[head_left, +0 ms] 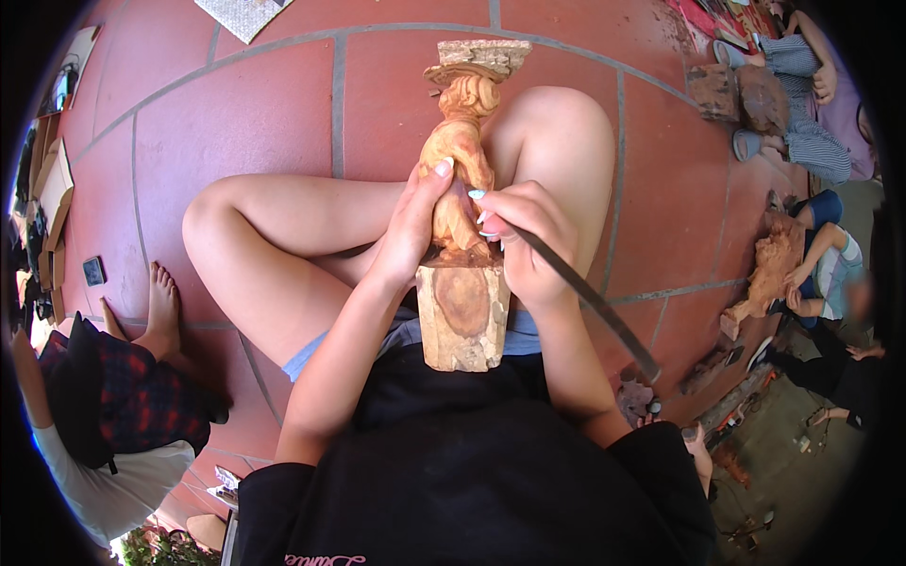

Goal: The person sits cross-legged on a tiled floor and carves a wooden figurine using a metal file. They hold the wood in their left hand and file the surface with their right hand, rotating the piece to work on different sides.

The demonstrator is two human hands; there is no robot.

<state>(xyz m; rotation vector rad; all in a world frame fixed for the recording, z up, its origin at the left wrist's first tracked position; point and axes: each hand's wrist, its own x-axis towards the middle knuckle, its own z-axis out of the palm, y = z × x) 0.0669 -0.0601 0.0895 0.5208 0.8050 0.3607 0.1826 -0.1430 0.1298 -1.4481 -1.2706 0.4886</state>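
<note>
A carved wooden figure (457, 149) lies along my lap, its rough block base (464, 316) against my body and its bark-edged top pointing away from me. My left hand (413, 226) is closed around the figure's left side, thumb pressed on the carved middle. In my right hand (536, 241) is a long, flat, dark metal file (596, 307), pinched in the fingers. Its far end slants down to the right, past my forearm. The working end is at the figure's lower carved part, mostly hidden by my fingers.
Red floor tiles (245, 123) surround my crossed legs. On the left a person in a plaid garment (151, 396) sits near a phone (93, 271). To the right, other people sit beside wood blocks (714, 92) and a large carved wood piece (766, 274). A pale mat (243, 14) lies ahead.
</note>
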